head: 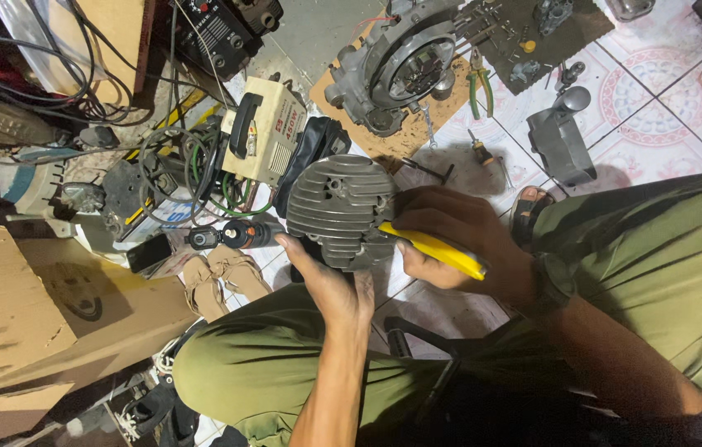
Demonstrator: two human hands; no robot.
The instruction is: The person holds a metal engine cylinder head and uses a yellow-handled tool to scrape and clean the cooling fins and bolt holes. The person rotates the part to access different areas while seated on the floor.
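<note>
A grey finned engine cylinder head (342,207) is held up between my knees. My left hand (330,281) grips it from below, fingers on its lower edge. My right hand (450,240) is closed around a yellow-handled tool (438,251) whose tip presses against the right side of the finned part. The tool's working end is hidden behind my fingers and the part.
An engine crankcase (396,66) lies on cardboard on the tiled floor, with green-handled pliers (479,87), a screwdriver (483,156) and a grey metal cover (562,145) nearby. A beige welding unit (264,132), tangled cables (177,165) and a cardboard box (28,323) crowd the left.
</note>
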